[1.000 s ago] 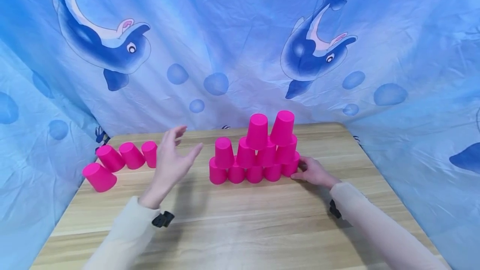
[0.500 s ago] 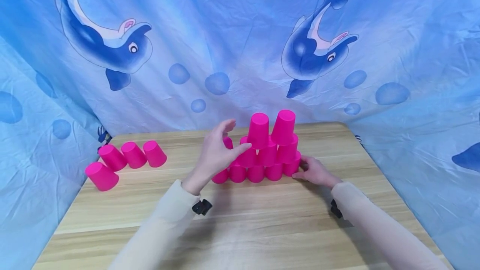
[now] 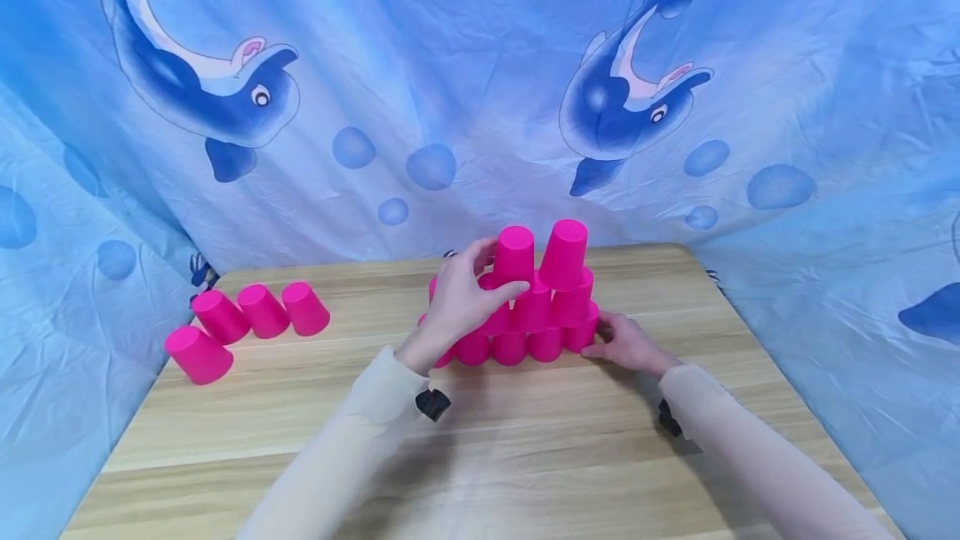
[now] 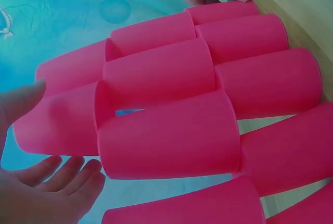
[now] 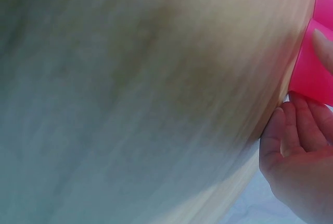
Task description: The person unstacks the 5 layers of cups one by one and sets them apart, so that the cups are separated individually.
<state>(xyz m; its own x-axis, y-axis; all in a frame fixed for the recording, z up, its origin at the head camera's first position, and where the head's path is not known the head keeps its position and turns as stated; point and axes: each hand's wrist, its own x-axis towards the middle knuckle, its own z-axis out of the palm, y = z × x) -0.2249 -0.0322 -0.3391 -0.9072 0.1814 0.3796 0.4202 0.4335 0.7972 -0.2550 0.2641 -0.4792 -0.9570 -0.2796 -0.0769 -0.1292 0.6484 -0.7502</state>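
Upside-down pink plastic cups stand in a stepped stack at mid-table. The third tier has a left cup and a right cup. My left hand is around the left one, thumb in front and fingers behind; in the left wrist view, thumb and loosely extended fingers lie either side of that cup. At the right end of the bottom row, my right hand holds the end cup low down. The right wrist view has the thumb on this cup and fingers at its far side. My left hand hides the stack's left end.
Several more upside-down pink cups stand apart on the left of the wooden table, among them a front cup and a rightmost cup. A blue dolphin-print curtain encloses the table's back and sides.
My left hand has moved right from beside the separate cups, past the stack's left end, to the left cup of the third tier. My right hand has stayed at the bottom end cup.
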